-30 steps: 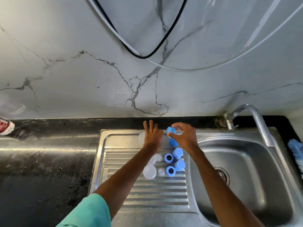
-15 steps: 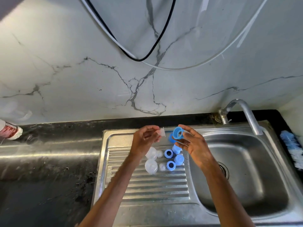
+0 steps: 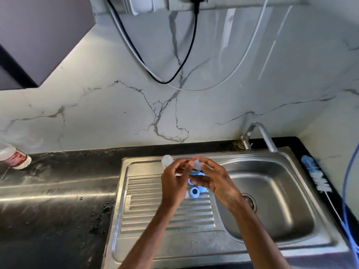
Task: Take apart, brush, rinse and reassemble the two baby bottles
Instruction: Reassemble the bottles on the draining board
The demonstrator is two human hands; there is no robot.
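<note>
The only label in view is a red band on a plastic drink bottle [image 3: 16, 159] lying at the far left of the dark counter [image 3: 48, 200]. Its writing is too small and blurred to read. No other writing can be made out.

Both hands meet above the back of the draining board [image 3: 155, 210]. The left hand [image 3: 173, 183] has its fingers curled and pinches a clear teat [image 3: 197, 164]. The right hand [image 3: 217, 181] grips a blue ring [image 3: 193, 173] between thumb and fingers, and the teat stands at the ring's opening. A clear bottle [image 3: 167, 159] sits just behind the left hand, close to the board's back edge. More blue parts [image 3: 194, 192] lie on the ribbed board under the hands, partly hidden by them.

The near half of the board is bare ribbed steel. The basin [image 3: 272, 191] lies open to the right, with the tap [image 3: 261, 133] arching over its back rim. A brush [image 3: 316, 175] lies along the counter by the sink's right edge, near a blue cord [image 3: 347, 181]. Cables [image 3: 174, 78] hang in loops on the marble wall, well above the hands.
</note>
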